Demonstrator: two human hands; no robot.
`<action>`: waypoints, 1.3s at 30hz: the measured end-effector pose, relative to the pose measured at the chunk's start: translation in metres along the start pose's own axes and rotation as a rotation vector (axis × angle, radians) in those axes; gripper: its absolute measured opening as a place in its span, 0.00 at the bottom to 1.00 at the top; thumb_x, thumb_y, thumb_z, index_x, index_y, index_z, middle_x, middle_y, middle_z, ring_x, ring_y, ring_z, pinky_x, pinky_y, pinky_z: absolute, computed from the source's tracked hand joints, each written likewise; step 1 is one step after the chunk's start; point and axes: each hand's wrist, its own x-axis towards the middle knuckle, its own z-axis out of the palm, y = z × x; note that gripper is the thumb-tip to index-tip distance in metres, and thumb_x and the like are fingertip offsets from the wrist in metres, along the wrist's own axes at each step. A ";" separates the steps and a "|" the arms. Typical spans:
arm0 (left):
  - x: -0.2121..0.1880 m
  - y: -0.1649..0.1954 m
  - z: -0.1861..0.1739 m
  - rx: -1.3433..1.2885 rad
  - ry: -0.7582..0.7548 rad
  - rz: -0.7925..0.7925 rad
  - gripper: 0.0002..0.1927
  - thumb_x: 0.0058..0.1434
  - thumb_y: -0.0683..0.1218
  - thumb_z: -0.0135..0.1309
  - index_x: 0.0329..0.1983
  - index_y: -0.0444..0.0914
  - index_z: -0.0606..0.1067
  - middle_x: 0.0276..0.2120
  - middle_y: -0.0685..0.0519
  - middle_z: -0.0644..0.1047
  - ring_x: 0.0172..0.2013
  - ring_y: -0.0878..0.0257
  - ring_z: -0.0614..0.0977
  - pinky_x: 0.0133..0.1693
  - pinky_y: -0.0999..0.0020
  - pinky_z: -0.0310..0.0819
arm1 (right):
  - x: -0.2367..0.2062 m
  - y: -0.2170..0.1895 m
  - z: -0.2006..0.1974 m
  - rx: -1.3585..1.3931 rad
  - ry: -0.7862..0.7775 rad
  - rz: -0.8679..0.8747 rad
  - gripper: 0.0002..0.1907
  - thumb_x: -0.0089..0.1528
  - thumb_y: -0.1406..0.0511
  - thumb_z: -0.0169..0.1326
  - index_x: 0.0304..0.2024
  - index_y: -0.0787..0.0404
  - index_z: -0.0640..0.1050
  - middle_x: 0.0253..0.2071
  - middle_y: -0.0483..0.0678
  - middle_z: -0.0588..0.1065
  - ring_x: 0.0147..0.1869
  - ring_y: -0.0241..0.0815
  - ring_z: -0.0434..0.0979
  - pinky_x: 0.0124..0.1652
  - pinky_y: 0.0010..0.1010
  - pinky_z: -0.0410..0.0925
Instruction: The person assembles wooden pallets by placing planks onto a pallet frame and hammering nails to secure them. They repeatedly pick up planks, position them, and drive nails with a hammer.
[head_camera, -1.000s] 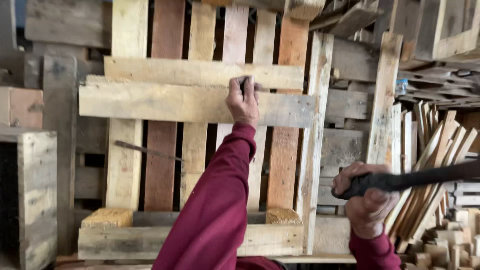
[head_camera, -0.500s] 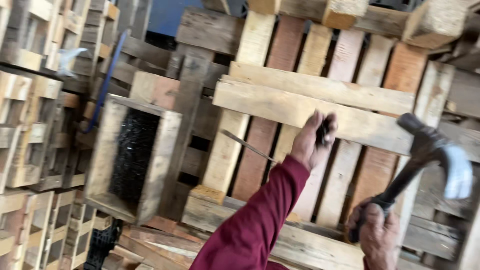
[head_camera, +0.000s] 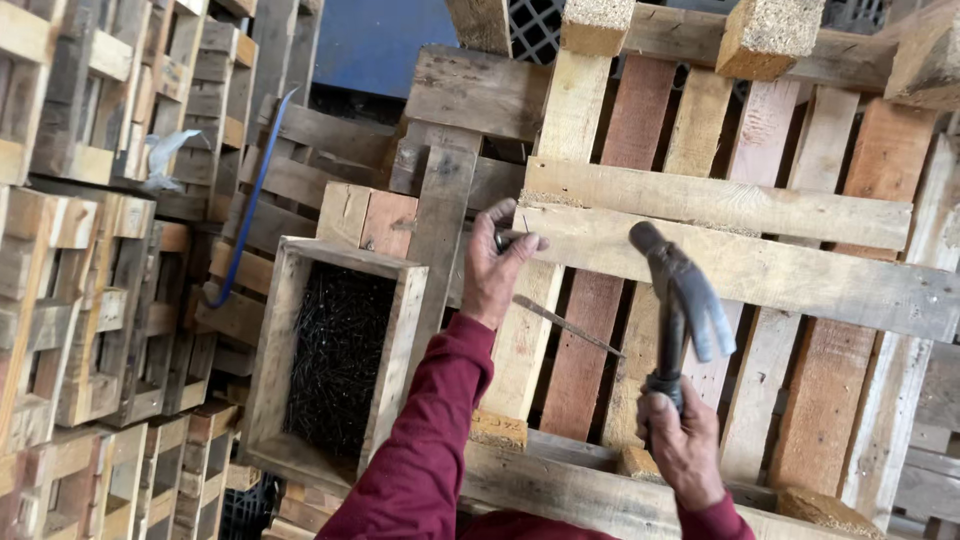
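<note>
— starting at the far left: leaning there, stacks of weathered grey-brown wooden pallets (head_camera: 90, 250), with a thin curved blue strap (head_camera: 250, 200) hanging down in front of them.

— moving right: standing open, a rough square wooden box (head_camera: 275, 340), holding a dark heap of black metal nails (head_camera: 338, 360) inside.

— next, just beside the box's right wall: reaching up in a dark red sleeve, left hand (head_camera: 498, 265), pinching a small thin nail (head_camera: 524, 226) between fingertips, pressing its point against the left end of the pale horizontal wooden plank (head_camera: 740, 265).

— plank sitting where?

— lying across the reddish and pale upright slats of the propped-up wooden pallet (head_camera: 690, 130), below a second, similar crosspiece. also sticking out below the left hand, a long thin dark metal rod (head_camera: 565, 325), slanting down to the right.

— further right?

— clenching round the handle low down, right hand (head_camera: 685, 450), gripping a dark steel claw hammer (head_camera: 680, 300), holding it upright with the head raised near the plank, apart from the nail.

— above, topping the pallet: sitting along the upper edge, coarse chipboard blocks (head_camera: 765, 35).
</note>
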 end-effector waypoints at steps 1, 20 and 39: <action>0.008 -0.003 -0.001 0.045 0.000 -0.010 0.11 0.64 0.52 0.60 0.45 0.44 0.76 0.36 0.55 0.83 0.38 0.66 0.85 0.41 0.68 0.85 | 0.006 0.007 0.007 0.036 -0.018 -0.017 0.24 0.68 0.48 0.52 0.43 0.64 0.71 0.26 0.42 0.70 0.23 0.31 0.68 0.20 0.26 0.67; 0.033 -0.072 -0.008 0.879 -0.159 0.360 0.05 0.65 0.45 0.62 0.42 0.43 0.84 0.37 0.52 0.86 0.32 0.64 0.86 0.34 0.68 0.83 | 0.037 -0.045 0.026 -0.328 -0.088 0.392 0.22 0.66 0.50 0.47 0.42 0.64 0.75 0.21 0.46 0.70 0.17 0.34 0.65 0.15 0.29 0.65; 0.070 -0.062 -0.005 0.834 0.220 0.086 0.17 0.59 0.59 0.64 0.38 0.42 0.82 0.40 0.51 0.76 0.40 0.58 0.79 0.39 0.63 0.81 | 0.022 -0.024 0.018 -0.142 0.063 0.286 0.14 0.67 0.59 0.51 0.44 0.64 0.74 0.23 0.41 0.69 0.22 0.30 0.67 0.20 0.24 0.65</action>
